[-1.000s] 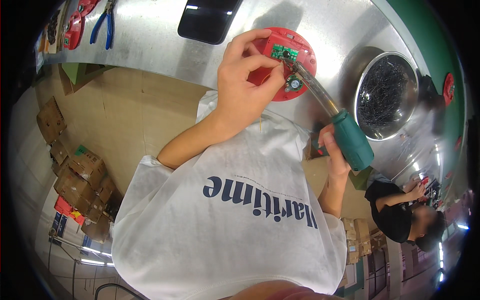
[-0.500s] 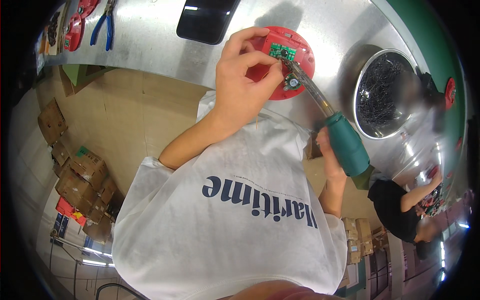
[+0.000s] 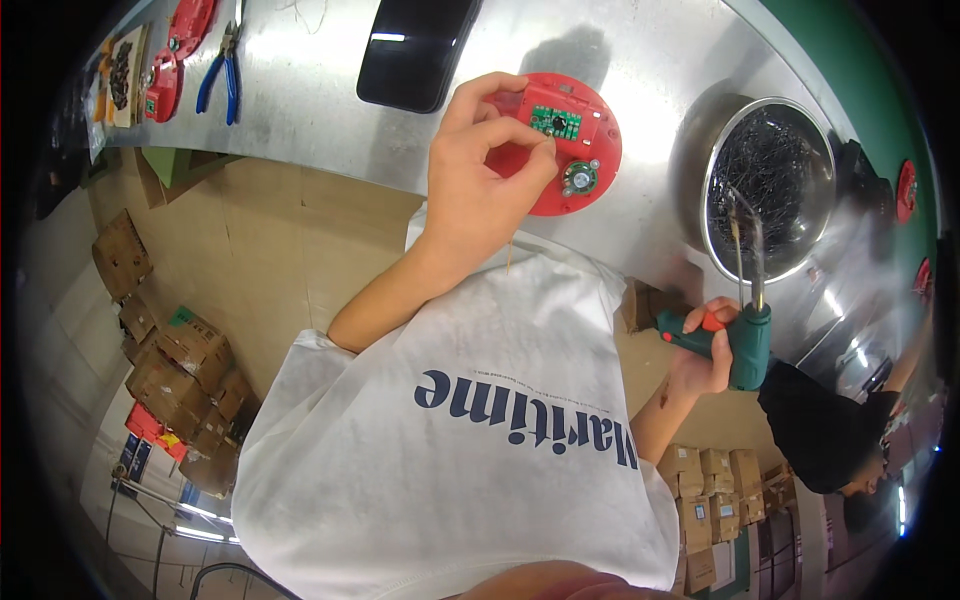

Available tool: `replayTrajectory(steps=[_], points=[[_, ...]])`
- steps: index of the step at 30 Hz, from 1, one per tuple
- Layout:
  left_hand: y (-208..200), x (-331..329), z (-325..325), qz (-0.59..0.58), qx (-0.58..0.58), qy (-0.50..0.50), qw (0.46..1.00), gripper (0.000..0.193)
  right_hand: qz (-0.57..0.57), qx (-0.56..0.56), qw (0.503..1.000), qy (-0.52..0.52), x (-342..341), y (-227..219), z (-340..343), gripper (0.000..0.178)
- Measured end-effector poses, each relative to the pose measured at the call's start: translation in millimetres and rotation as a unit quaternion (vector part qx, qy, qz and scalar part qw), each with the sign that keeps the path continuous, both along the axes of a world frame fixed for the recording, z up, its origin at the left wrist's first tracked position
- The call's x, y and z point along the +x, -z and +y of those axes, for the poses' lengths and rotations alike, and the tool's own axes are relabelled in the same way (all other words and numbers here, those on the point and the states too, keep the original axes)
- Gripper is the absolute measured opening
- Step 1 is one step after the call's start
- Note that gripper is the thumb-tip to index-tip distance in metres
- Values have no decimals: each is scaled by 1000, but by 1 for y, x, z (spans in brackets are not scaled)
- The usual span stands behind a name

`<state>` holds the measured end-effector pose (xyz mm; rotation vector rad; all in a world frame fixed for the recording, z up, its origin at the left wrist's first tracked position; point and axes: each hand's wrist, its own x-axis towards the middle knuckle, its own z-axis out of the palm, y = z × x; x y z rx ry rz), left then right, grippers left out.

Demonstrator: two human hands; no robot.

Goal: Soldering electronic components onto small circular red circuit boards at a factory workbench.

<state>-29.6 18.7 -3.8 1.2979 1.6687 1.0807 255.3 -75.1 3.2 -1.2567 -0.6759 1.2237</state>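
My left hand (image 3: 485, 170) rests over a round red plastic housing (image 3: 602, 120), its thumb and index finger pinched together at the lower edge of a small green circuit board (image 3: 556, 123). A thin copper-coloured wire (image 3: 510, 255) hangs below this hand; what sits between the fingertips is mostly hidden. Beneath the board, a small round part with a silver centre (image 3: 580, 178) is set in the housing. Gripped in my right hand (image 3: 705, 360) is a green soldering gun (image 3: 750, 345) with a red trigger. Its metal tip points up over the bowl, apart from the board.
A metal bowl (image 3: 712, 235) full of thin dark wire-like pieces stands at right. A black phone (image 3: 415, 55) lies beyond my left hand. Blue-handled cutters (image 3: 218, 85) and red housings (image 3: 165, 80) are at far left. Another person in black (image 3: 820, 425) is at far right.
My right hand has drawn the soldering gun away from the board, to the right, and turned it upright. My left hand stays pinched at the board.
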Motion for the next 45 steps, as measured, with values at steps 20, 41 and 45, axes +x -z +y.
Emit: replayTrajectory(steps=[20, 41, 45], points=[[-31, -56, 65, 236, 21, 389, 890, 44, 150, -8, 986, 75, 17, 27, -17, 28], [3, -112, 316, 568, 75, 67, 817, 48, 213, -20, 958, 194, 2, 37, -23, 27], [-28, -55, 204, 442, 265, 358, 778, 39, 202, 26, 968, 145, 3, 33, -9, 28]])
